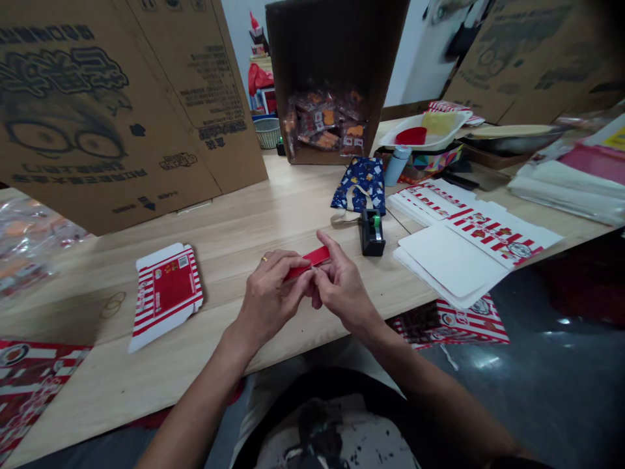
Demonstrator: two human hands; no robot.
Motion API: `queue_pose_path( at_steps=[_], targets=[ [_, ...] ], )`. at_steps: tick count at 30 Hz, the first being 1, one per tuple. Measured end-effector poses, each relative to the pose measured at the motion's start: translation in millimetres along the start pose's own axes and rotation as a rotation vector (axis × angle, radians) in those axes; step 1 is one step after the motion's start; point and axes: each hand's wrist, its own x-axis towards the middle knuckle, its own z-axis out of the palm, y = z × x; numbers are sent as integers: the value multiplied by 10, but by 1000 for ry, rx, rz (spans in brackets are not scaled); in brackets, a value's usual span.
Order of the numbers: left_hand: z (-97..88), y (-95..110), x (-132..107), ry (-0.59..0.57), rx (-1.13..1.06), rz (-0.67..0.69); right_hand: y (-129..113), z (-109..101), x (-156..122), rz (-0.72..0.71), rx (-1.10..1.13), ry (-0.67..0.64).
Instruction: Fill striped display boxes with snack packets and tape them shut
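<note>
My left hand [273, 286], with a ring on one finger, is closed around the left end of a narrow red strip-like object [317, 256] above the table. My right hand [339, 280] grips its other end, with the index finger stretched along it and the thumb meeting my left thumb. Its exact kind cannot be made out, as fingers cover much of it. Just beyond my right hand stands a black tape dispenser [372, 233] with green on its roll. To the left lies a flattened red-and-white striped carton [170, 290].
Flat striped cartons [459, 251] are stacked on the right, one overhanging the front edge. An open cardboard box [336, 58] with packaged snacks stands at the back, near a blue pouch [361, 185] and bottle [398, 164]. A tall carton [131, 111] occupies the back left. Rubber bands [113, 305] lie left.
</note>
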Motion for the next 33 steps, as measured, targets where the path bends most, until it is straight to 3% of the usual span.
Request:
queue_pose_path(
  at_steps=[5, 9, 11, 14, 17, 19, 21, 23, 25, 28, 30, 33],
  targets=[
    [55, 31, 89, -45, 176, -8, 96, 0, -9, 2, 101, -34],
    [31, -18, 146, -78, 291, -20, 141, -189, -43, 105, 91, -75],
    [-67, -67, 134, -48, 229, -112, 182, -378, -49, 79, 10, -30],
    [-284, -32, -27, 47, 44, -327, 253, -643, -18, -110, -225, 15],
    [-426, 135, -324, 121, -237, -488, 327, -667, 77, -216, -399, -235],
    [-511, 153, -518, 103, -393, -501, 381, -504, 159, -93, -330, -497],
    [-734, 28, -728, 56, -304, -501, 430, -265, 227, 141, -179, -667],
    [-1150, -164, -1002, 70, 131, -640, 468, -47, 293, 330, -72, -676],
    [-1675, -345, -1331, 185, 721, -933, 505, 87, 406, 382, -71, -588],
    [-2347, -588, -1783, 307, 923, -1167, 579, 95, 730, 348, -164, -503],
    [-2559, -756, -1975, 298, 907, -1213, 644, 13, 1011, 394, -226, -539],
    [-2472, -1055, -2045, 223, 769, -1271, 763, -47, 1396, 322, -542, -502]
  ],
)
